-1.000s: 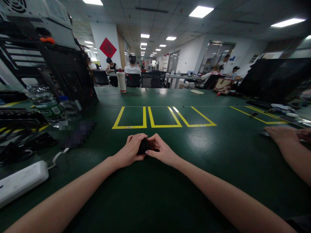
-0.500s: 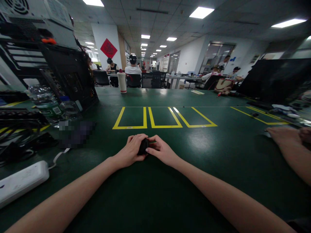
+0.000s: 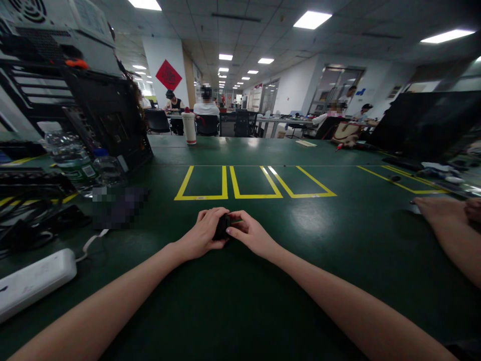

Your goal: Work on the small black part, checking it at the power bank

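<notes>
A small, dark black object [image 3: 221,228] sits low at the table's middle, mostly covered by fingers, so its kind does not show. My left hand [image 3: 203,233] curls over its left side with the thumb at the near edge. From the right, my right hand [image 3: 252,234] pinches the object's other side with thumb and fingertips. Just beyond both hands, three yellow tape outlines [image 3: 256,196] mark the green tabletop [image 3: 233,301].
A white power strip [image 3: 37,283], cables, water bottles [image 3: 73,160] and an opened computer case [image 3: 108,115] crowd the left. A cup [image 3: 189,129] stands at the back. At the right are another person's hand [image 3: 441,210] and a dark monitor [image 3: 432,123].
</notes>
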`<state>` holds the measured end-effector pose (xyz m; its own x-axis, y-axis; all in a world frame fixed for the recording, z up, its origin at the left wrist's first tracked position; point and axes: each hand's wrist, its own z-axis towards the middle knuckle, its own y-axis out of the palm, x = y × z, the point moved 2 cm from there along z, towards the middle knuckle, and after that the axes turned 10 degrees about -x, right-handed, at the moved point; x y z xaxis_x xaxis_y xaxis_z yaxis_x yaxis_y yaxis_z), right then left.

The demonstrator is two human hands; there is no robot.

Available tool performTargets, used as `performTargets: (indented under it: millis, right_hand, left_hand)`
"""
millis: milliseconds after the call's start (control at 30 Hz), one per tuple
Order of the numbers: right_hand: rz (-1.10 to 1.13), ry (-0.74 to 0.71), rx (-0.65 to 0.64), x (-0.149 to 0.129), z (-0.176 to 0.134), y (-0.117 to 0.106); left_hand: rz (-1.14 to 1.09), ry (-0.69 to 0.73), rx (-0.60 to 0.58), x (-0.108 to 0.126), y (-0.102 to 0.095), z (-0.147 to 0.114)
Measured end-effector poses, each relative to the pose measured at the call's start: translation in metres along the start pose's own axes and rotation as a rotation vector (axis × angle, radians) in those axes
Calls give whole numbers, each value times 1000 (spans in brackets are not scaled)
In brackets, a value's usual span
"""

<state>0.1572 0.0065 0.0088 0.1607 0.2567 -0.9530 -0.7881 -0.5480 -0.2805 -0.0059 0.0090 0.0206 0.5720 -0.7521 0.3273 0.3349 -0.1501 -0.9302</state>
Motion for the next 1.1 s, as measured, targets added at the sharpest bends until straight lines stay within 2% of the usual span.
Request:
performTargets:
  millis: [200, 400, 533, 600, 833, 1100]
  right_hand:
    - [-18, -91, -16, -1, -1, 2]
    - [1, -96, 35, 1, 0, 2]
    - [32, -42, 37, 2, 1, 1]
    - [18, -25, 16, 1, 1, 1]
    - [-16, -113, -5, -2, -2, 2]
    - [-7, -61, 31, -2, -2, 2]
  left_hand:
    - [-13, 5, 1, 0, -1, -1]
    - [-6, 15, 24, -3, 3, 1]
    - [-11, 12, 59, -5, 5, 2]
    - [-18, 11, 43, -4, 4, 1]
    - [-20, 6, 8, 0, -1, -1]
    - [-25, 7, -5, 2, -3, 0]
